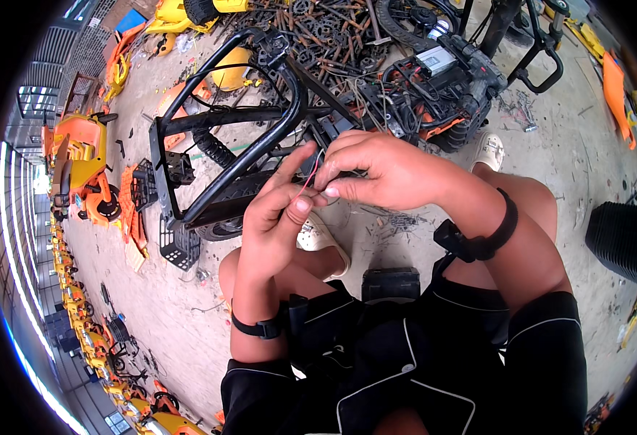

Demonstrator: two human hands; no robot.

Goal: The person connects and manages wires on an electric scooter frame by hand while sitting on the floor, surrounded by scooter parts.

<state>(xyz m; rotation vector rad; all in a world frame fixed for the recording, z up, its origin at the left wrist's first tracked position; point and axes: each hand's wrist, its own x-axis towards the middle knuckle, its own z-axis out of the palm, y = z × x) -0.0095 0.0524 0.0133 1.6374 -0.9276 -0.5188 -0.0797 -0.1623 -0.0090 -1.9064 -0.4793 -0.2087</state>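
Note:
A thin red wire [310,176] runs between my two hands, with a dark and a pale wire close beside it. My left hand [275,217] pinches the red wire between thumb and fingers, its index finger stretched out. Close against it, my right hand [380,170] has its thumb and fingertips pressed together on the wire ends, which its fingers partly hide. Just beyond my hands stands a black vehicle frame [246,163] of bent tubes, with a tyre [221,228] low beside it.
A motor unit with tangled cables [434,80] sits far right of my hands. Rusty metal parts [318,36] are heaped at the back. Orange and yellow vehicles [83,159] line the left side. A black box [391,285] lies between my feet, and a black ribbed bin [623,243] stands right.

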